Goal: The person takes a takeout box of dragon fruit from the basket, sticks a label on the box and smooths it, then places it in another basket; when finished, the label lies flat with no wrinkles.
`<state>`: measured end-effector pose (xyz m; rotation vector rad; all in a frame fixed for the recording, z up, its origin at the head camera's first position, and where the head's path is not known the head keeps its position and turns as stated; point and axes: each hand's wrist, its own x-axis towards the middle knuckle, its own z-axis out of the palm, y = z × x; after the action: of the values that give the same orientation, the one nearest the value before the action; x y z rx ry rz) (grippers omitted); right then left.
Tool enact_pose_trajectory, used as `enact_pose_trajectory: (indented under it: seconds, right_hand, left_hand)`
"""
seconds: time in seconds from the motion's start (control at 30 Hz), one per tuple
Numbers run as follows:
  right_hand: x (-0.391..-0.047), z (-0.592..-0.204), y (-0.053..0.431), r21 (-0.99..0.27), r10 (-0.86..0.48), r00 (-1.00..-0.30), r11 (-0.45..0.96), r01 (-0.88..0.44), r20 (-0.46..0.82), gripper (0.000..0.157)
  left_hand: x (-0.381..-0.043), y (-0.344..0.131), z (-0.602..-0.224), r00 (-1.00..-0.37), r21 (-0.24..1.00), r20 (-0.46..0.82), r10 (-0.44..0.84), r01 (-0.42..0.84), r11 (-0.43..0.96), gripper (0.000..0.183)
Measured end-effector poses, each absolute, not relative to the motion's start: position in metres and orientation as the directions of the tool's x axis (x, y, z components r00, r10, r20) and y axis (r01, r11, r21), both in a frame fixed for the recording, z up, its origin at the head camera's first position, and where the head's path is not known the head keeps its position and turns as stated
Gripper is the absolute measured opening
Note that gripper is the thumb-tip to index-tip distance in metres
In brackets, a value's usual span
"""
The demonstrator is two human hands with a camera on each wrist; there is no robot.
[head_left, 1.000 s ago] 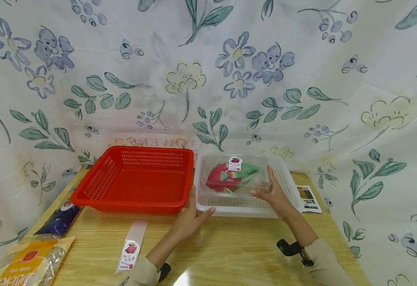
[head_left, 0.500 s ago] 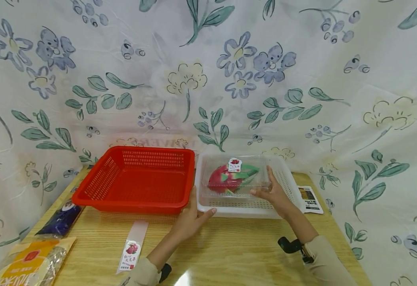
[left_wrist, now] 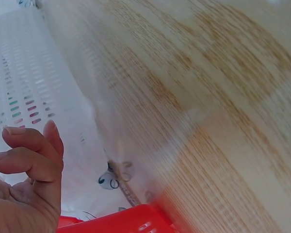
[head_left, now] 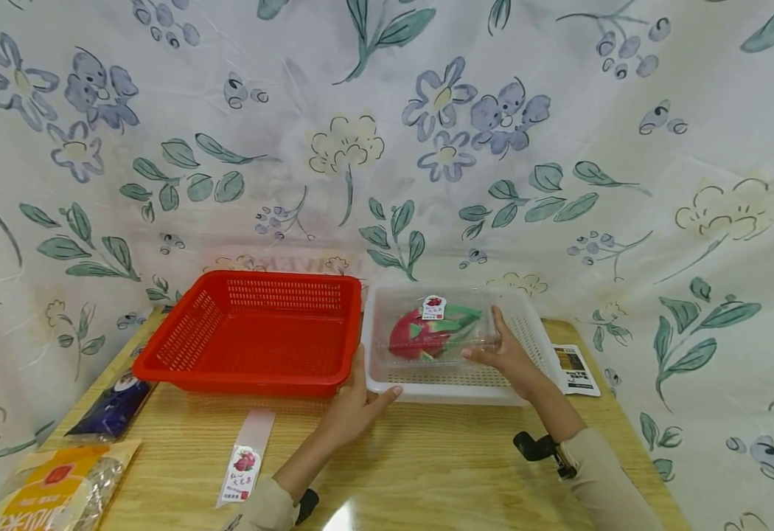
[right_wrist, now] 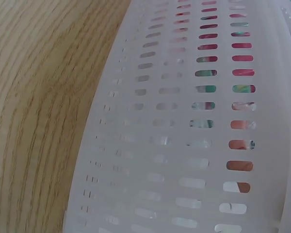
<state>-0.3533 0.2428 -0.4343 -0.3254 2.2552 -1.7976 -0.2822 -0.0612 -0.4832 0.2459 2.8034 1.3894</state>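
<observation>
My right hand (head_left: 509, 358) grips the right end of a clear plastic box (head_left: 452, 355), thumb at its front and fingers at its far side. Inside the box lies a red and green dragon fruit (head_left: 420, 335), under a lid with a white sticker (head_left: 434, 307). The box sits within the white slotted basket (head_left: 476, 391). Through the basket's slots (right_wrist: 206, 73) the right wrist view shows bits of red and green. My left hand (head_left: 350, 409) lies between the two baskets, thumb pointing towards the white rim; in the left wrist view its fingers (left_wrist: 43, 170) are loosely bent, holding nothing.
An empty red basket (head_left: 254, 387) stands left of the white one. A fruit-printed label strip (head_left: 244, 464), a yellow food bag (head_left: 58, 490) and a dark blue packet (head_left: 111, 405) lie to the left. A black-and-white packet (head_left: 576, 370) lies right. A floral cloth (head_left: 387, 184) hangs behind.
The right hand and the plastic box have shifted slightly left, with the box's front edge a little farther back in view. The left hand and the baskets have stayed in place.
</observation>
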Motion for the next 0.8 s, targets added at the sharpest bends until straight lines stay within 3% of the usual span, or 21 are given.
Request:
enact_pose_trajectory:
  seconds: [0.8]
  right_hand:
    - [-0.3583, -0.4373, 0.2444, -0.972, -0.331, -0.941, 0.235, -0.005, -0.075, 0.114]
  left_hand:
    - [-0.2825, -0.0619, -0.4835, -0.984, 0.802, 0.081, 0.160, 0.160, 0.576, 0.107]
